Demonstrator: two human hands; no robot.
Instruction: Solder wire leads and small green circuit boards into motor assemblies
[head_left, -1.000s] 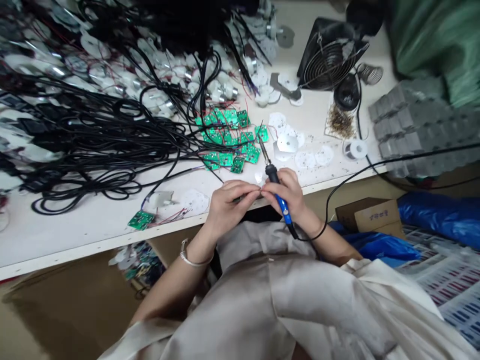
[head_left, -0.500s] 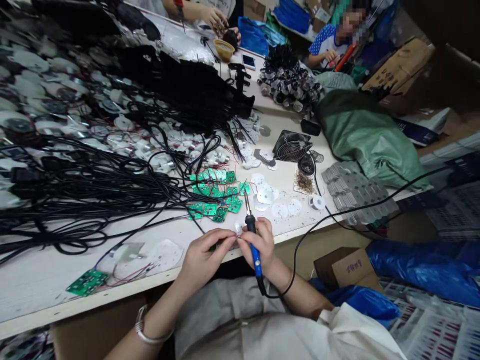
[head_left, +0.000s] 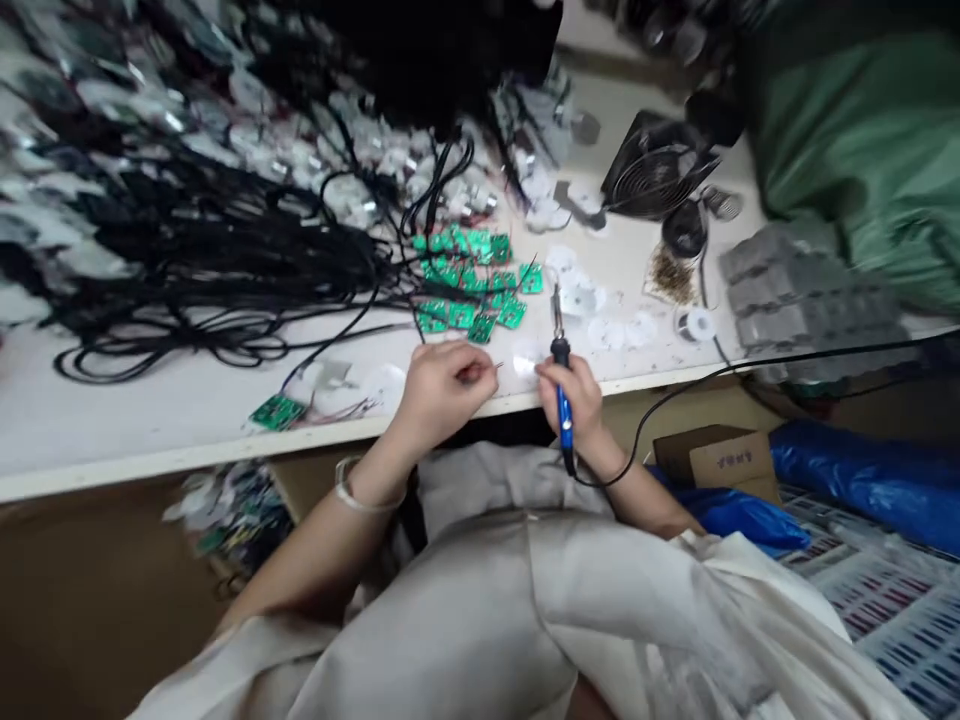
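Observation:
A soldering iron (head_left: 565,412) with a blue handle and black collar is held in my right hand (head_left: 586,402), its metal tip pointing away over the table. My left hand (head_left: 444,395) is closed at the table's front edge, pinching what looks like a thin wire (head_left: 498,366), whose short end pokes out past the fingertips. The two hands are apart. Just beyond them lies a cluster of small green circuit boards (head_left: 480,285) with thin wires. One larger green circuit board (head_left: 277,411) rests to the left near the edge, joined to a black cable.
Black cables (head_left: 225,260) and white parts with wires are heaped on the left. Toward the right are a black fan (head_left: 652,165), a solder spool (head_left: 696,324), grey trays (head_left: 817,300) and a green sack (head_left: 870,140). The iron's cord (head_left: 750,368) runs off right.
The view has tilted downward. My hands, close together before, have moved apart; the left keeps its fingers closed and the right still holds the soldering iron.

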